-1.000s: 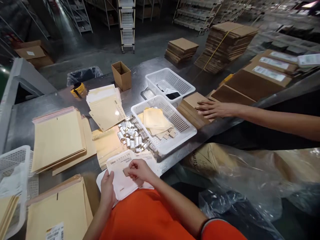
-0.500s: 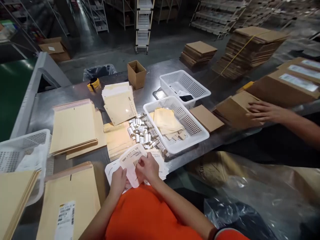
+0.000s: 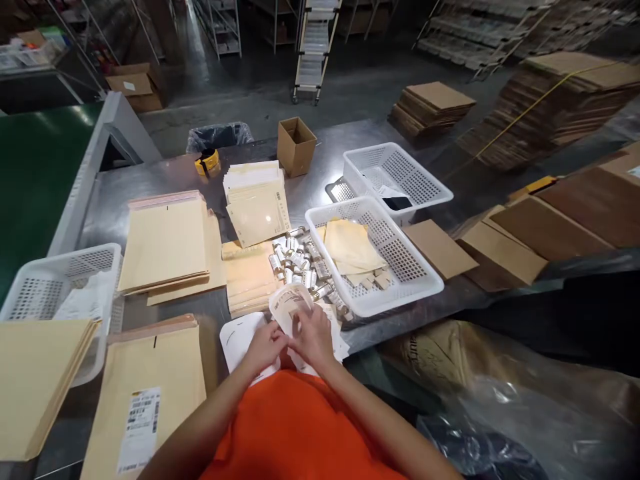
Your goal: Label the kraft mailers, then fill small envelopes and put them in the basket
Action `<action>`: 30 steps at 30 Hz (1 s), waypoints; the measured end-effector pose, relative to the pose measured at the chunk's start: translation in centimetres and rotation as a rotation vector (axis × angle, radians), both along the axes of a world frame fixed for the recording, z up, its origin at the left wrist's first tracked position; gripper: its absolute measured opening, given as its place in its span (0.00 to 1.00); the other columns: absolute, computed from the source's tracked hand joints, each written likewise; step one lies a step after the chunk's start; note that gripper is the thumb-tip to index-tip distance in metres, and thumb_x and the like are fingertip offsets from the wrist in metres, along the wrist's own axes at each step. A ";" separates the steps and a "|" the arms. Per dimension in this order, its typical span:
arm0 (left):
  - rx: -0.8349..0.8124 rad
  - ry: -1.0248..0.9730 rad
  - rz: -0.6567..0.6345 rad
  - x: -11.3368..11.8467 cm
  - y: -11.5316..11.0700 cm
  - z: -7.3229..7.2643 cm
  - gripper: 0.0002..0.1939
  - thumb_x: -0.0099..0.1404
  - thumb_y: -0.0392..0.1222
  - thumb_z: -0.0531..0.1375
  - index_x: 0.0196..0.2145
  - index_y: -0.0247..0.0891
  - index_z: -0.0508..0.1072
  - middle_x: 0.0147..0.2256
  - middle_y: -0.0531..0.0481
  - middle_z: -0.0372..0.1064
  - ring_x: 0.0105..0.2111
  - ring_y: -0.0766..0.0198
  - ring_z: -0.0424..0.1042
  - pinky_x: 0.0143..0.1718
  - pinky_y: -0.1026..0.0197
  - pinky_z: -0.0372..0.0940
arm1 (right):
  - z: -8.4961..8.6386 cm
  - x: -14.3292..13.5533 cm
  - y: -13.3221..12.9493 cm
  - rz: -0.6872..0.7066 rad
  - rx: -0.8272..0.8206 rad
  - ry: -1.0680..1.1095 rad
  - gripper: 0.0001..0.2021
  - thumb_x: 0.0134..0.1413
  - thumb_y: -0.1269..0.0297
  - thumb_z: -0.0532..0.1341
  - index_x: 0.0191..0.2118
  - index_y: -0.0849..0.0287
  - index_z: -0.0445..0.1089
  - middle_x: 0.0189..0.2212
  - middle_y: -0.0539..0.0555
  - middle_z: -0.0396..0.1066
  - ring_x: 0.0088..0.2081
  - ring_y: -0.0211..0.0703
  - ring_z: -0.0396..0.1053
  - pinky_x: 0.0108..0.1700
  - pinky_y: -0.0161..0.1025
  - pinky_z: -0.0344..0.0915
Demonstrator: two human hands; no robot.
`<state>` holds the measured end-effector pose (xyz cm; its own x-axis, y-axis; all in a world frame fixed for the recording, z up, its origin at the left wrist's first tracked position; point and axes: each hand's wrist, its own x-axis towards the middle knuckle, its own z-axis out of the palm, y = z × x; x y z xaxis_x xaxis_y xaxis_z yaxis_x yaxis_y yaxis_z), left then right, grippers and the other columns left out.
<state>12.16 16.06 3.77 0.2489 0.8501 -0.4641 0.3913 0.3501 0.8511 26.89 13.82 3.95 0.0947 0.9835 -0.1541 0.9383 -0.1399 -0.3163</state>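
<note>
White label sheet, thin, curled and printed with small dark text, sits at the near edge of the steel table, pinched between left hand and right hand, just beside small shiny cylinders and a perforated plastic basket

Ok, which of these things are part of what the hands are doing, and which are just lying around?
In hand: left hand, right hand, white mailer, small vials.
Lying about: near basket, far basket, open box, tape, padded envelopes.
</note>
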 end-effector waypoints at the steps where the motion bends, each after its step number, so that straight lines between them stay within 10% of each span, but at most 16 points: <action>1: 0.053 0.041 -0.116 -0.3 0.9 -0.2 0.10 0.57 0.32 0.57 0.31 0.38 0.78 0.28 0.49 0.77 0.32 0.58 0.75 0.37 0.60 0.69 | 0.0 0.4 0.3 -0.016 0.023 -0.012 0.18 0.46 0.51 0.68 0.39 0.58 0.72 0.45 0.63 0.64 0.45 0.57 0.61 0.46 0.47 0.58; 7: 0.236 0.432 -0.110 -3.6 8.6 -3.3 0.15 0.60 0.25 0.51 0.37 0.32 0.75 0.46 0.33 0.73 0.54 0.48 0.67 0.58 0.47 0.57 | -1.3 1.6 -1.7 0.042 -0.043 0.020 0.14 0.40 0.55 0.70 0.33 0.57 0.73 0.44 0.60 0.65 0.45 0.56 0.62 0.46 0.46 0.59; 13: 0.270 0.629 -0.144 -5.1 11.6 -5.8 0.09 0.60 0.24 0.55 0.33 0.33 0.72 0.33 0.44 0.72 0.40 0.54 0.73 0.48 0.50 0.63 | -2.6 2.1 -4.5 -0.046 -0.114 0.051 0.12 0.40 0.55 0.69 0.29 0.56 0.71 0.42 0.61 0.66 0.44 0.57 0.66 0.45 0.46 0.62; 19: 0.389 0.633 -0.140 -7.1 13.1 -2.3 0.12 0.66 0.30 0.51 0.27 0.35 0.69 0.30 0.47 0.66 0.42 0.54 0.71 0.45 0.57 0.60 | -1.6 2.5 -3.6 -0.047 -0.120 0.103 0.16 0.37 0.51 0.71 0.29 0.56 0.71 0.43 0.61 0.66 0.44 0.58 0.65 0.44 0.47 0.62; 24: 0.441 0.488 -0.119 -9.8 9.0 1.5 0.12 0.64 0.41 0.59 0.23 0.39 0.67 0.28 0.46 0.63 0.44 0.49 0.68 0.50 0.54 0.58 | -1.3 2.0 -3.1 -0.033 -0.126 0.133 0.16 0.36 0.54 0.71 0.30 0.57 0.72 0.43 0.59 0.64 0.44 0.55 0.64 0.45 0.45 0.61; 30: 0.220 0.278 0.005 -8.6 0.8 -2.6 0.14 0.51 0.37 0.68 0.18 0.42 0.66 0.22 0.49 0.62 0.33 0.52 0.69 0.47 0.53 0.62 | -1.8 1.4 -2.6 0.153 -0.066 0.078 0.18 0.41 0.49 0.69 0.35 0.57 0.74 0.47 0.61 0.65 0.46 0.56 0.63 0.47 0.46 0.60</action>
<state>3.53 16.83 1.17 0.1340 0.9384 -0.3186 0.6171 0.1725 0.7677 28.24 11.21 2.12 -0.0699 0.9730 -0.2200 0.9233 -0.0204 -0.3836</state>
